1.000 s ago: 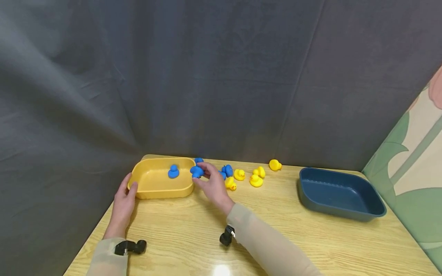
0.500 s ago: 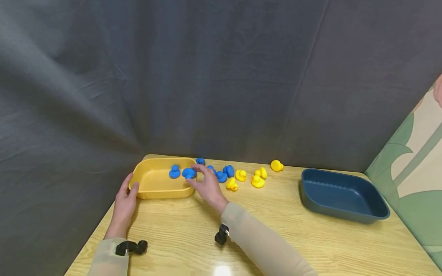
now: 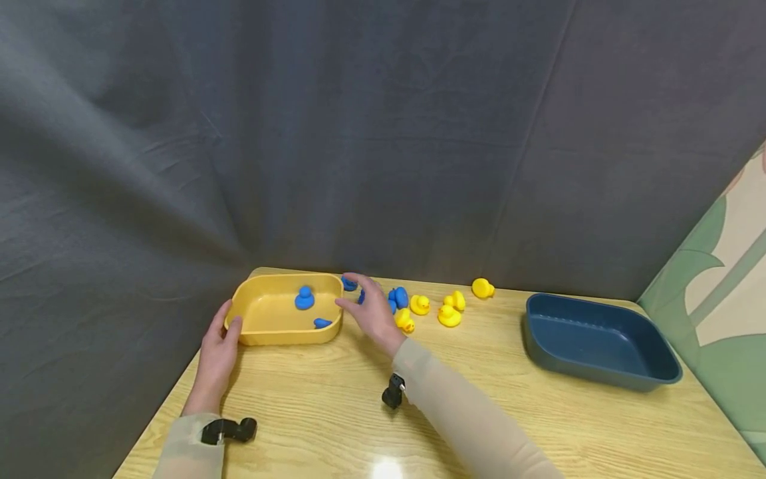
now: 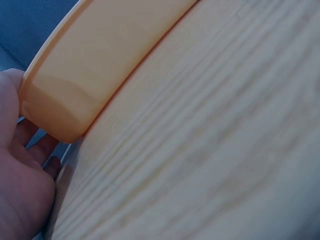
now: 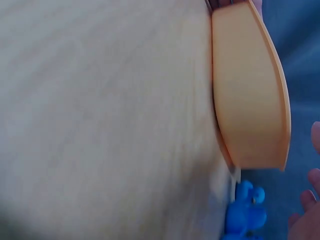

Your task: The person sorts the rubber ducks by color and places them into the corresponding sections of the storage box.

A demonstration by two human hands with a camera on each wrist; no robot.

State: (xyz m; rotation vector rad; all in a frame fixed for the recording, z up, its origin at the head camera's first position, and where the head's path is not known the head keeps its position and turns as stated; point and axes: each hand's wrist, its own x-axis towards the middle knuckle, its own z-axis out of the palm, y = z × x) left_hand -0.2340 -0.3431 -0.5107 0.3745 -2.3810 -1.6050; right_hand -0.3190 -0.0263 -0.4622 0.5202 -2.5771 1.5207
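Observation:
A yellow plastic tub (image 3: 287, 338) stands at the left back of the table. Inside it, one blue rubber duck (image 3: 304, 299) sits upright and another blue duck (image 3: 322, 323) shows only partly above the front wall. My left hand (image 3: 217, 356) holds the tub's left end, thumb at the rim and fingers round the corner, as the left wrist view shows too. Just past the tub's right end, my right hand (image 3: 376, 316) is empty, thumb and fingers spread apart. Behind and beside it are several blue ducks (image 3: 401, 297), some partly hidden by the hand.
Several yellow rubber ducks (image 3: 449, 316) lie right of the blue ones. A dark blue tub (image 3: 598, 372) stands at the right of the wooden table (image 3: 311, 412). A grey curtain (image 3: 383, 133) hangs behind, and a patterned panel (image 3: 733, 319) borders the right.
My right hand carried a blue duck over the yellow tub's right end and let it go inside. The hand has since drawn back to the right. My left hand keeps its place.

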